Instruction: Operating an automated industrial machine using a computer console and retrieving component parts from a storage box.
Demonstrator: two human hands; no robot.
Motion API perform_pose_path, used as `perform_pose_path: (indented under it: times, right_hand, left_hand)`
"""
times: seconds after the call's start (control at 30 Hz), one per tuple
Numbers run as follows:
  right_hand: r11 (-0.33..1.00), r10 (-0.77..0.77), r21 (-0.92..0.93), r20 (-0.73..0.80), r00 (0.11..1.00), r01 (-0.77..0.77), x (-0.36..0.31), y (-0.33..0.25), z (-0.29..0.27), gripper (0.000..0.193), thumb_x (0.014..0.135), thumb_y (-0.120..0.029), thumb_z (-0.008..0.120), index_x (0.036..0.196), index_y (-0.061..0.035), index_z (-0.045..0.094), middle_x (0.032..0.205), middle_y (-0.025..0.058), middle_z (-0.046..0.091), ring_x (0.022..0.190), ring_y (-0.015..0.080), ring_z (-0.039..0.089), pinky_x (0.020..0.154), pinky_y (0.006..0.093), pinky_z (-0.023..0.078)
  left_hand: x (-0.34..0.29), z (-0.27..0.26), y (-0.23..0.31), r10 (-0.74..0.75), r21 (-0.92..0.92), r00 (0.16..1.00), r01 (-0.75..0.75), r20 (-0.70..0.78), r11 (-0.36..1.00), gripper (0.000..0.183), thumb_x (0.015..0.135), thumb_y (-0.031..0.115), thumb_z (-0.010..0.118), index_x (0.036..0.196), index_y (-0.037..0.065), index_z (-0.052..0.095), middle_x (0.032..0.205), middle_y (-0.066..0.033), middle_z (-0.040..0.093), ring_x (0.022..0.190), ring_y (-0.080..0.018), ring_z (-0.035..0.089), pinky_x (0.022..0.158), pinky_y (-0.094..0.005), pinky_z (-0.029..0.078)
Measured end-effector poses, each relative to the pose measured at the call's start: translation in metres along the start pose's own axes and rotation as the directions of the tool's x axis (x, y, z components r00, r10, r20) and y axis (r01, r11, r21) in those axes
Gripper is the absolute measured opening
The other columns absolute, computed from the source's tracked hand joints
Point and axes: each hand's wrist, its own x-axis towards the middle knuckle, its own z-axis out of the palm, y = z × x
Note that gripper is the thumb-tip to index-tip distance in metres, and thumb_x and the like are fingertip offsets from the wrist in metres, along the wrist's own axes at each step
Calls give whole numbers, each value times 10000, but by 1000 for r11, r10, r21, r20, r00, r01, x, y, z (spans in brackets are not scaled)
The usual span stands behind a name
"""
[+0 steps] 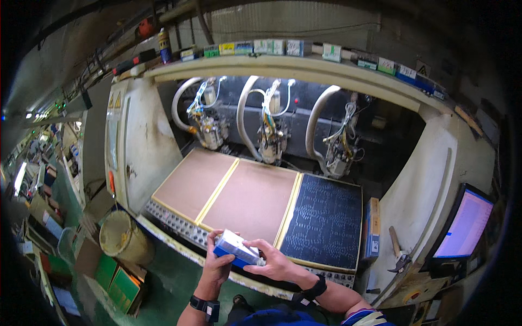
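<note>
Holding a small blue-and-white box between six and seven o'clock in the head view, both hands were closed around it: the left hand gripped its left end, and the right hand pinched its right end. Whether the box was open could not be told. It sat tilted in mid-air above the front edge of a machine bed; a loosened grip could have dropped it there, and a steeper tilt, had it been open, could have spilled its contents. On the bed lay two pinkish-brown panels with yellow edges, from nine o'clock round to six, and a black panel with pale dotted marks toward five. Hose-fed machine heads stood at twelve, below a row of small cartons. A monitor glowed near four, a hammer lying closer in; a bucket stood toward eight, by a green floor.
</note>
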Motion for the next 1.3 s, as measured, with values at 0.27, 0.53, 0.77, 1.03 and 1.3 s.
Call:
perform_pose_path:
  times: [0.27, 0.53, 0.77, 1.03, 1.3]
  right_hand:
    - [918, -302, -361, -373, 877, 162, 104, -66, -90, 613, 882, -80, 826, 1383, -58, 473, 1276, 88, 523, 1198, 172, 555, 1015, 358, 503]
    - [468, -825, -864, -502, 260, -185, 287, -251, -247, 655, 828, -338, 858, 1288, 3, 542, 1241, 263, 577, 1204, 430, 575, 1019, 495, 481]
    - [461, -692, -685, -676, 254, -564, 454, -295, -277, 803, 827, -516, 817, 1375, 2, 540, 1305, 273, 578, 1263, 449, 564, 1058, 548, 478]
    - [145, -753, -773, -491, 438, -617, 404, -281, -265, 651, 890, -421, 789, 1383, -35, 612, 1320, 228, 630, 1254, 391, 595, 1034, 544, 479]
    - [737, 78, -446, -691, 719, -508, 26, -121, -121, 188, 912, -187, 795, 902, -12, 727, 813, 70, 725, 747, 162, 661, 704, 340, 526]
  left_hand:
    - [113, -27, 48, -109, 140, 937, 65, 333, 988, 819, 886, 107, 785, 1552, 149, 309, 1431, -201, 552, 1285, -324, 591, 989, -488, 568]
    - [113, -186, 16, -422, 103, 902, 430, -88, 897, 182, 974, 20, 663, 1147, 17, 605, 977, -128, 693, 851, -234, 691, 735, -352, 578]
    - [83, -278, 38, -462, 56, 850, 490, -254, 870, 353, 992, 75, 677, 1324, 24, 570, 1186, -166, 690, 1052, -297, 715, 868, -418, 613]
    - [112, -284, 46, -439, 114, 868, 472, -232, 874, 245, 990, 70, 654, 1231, 43, 623, 1097, -117, 708, 945, -220, 698, 780, -313, 570]
    - [121, -211, -43, -806, 277, 588, 764, 73, 582, 341, 1020, 148, 665, 745, 141, 464, 631, 58, 393, 501, -83, 340, 464, -262, 264]
